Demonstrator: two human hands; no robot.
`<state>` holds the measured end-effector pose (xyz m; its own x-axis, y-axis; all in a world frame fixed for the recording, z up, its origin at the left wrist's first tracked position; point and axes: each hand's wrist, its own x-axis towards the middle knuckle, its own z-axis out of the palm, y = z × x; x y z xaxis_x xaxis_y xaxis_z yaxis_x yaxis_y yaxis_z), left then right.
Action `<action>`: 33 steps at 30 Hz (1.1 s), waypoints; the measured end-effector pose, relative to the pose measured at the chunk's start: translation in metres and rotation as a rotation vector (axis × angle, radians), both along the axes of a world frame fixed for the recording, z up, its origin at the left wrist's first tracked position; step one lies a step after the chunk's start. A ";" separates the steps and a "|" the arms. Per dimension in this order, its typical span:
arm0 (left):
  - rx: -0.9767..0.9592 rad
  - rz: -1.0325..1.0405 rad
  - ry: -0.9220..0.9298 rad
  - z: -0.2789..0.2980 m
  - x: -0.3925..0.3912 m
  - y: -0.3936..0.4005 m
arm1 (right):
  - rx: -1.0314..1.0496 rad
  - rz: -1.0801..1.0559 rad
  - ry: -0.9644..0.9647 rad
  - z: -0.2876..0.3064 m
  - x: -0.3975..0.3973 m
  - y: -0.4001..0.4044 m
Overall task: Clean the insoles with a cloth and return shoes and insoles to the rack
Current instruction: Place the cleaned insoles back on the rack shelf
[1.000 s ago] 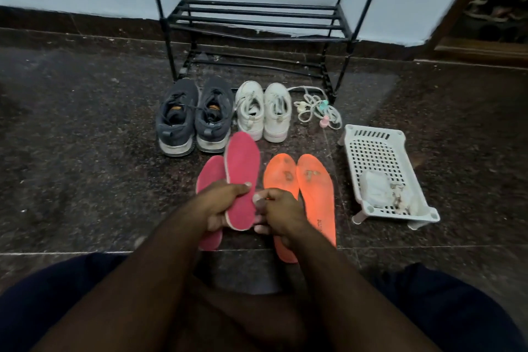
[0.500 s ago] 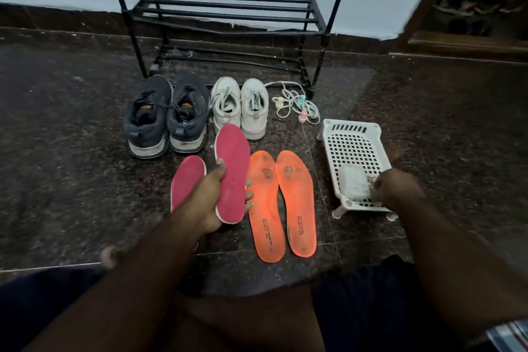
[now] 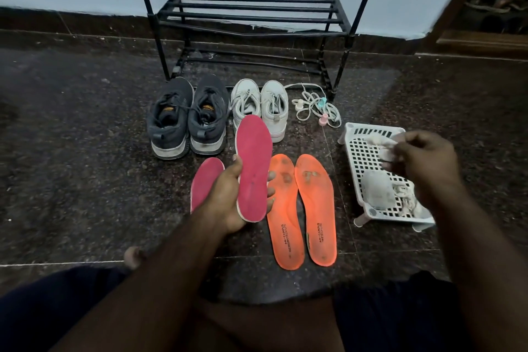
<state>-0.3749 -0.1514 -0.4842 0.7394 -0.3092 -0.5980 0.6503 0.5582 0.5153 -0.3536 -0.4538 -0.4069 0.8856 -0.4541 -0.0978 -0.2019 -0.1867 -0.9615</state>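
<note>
While the left hand (image 3: 228, 197) holds one pink insole (image 3: 253, 166) raised above the floor (image 3: 71, 166), thumb on the upper face and fingers (image 3: 271, 176) curled round the far edge, we see the right hand (image 3: 425, 157) over the white perforated tray (image 3: 361, 151). Its fingers are clenched on a pale cloth (image 3: 381, 146), which is blurred and lifted clear of the tray surface. A second pale folded piece (image 3: 378, 193) and some white frayed material (image 3: 408, 200) lie on the tray's near end.

The second pink insole (image 3: 204, 180) lies flat on the floor, partly covered by the left hand. Just beside it to the right, the two orange insoles (image 3: 303, 208) lie side by side, stained near the toes, with printed lettering at the heels.

Beyond the insoles we find the dark grey shoes (image 3: 187, 117) and the white shoes (image 3: 260, 103), each pair standing together on the floor in front of the black rack (image 3: 251, 17). The raised insole overlaps the white pair in this view. A bundle of white cord (image 3: 317, 106) lies near the rack's right leg. The rack shelves carry nothing visible.
</note>
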 end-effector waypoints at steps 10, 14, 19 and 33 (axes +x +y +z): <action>-0.180 0.058 -0.019 0.013 -0.003 -0.013 | -0.605 0.631 -0.102 -0.027 -0.021 0.179; -0.128 0.106 0.000 0.014 0.001 -0.005 | -0.666 0.739 0.030 -0.030 -0.036 0.194; -0.115 0.143 -0.017 0.016 0.002 -0.009 | -0.495 0.581 0.000 -0.025 -0.030 0.171; -0.072 0.173 -0.020 0.021 0.002 -0.011 | -0.596 0.668 -0.068 -0.026 -0.025 0.169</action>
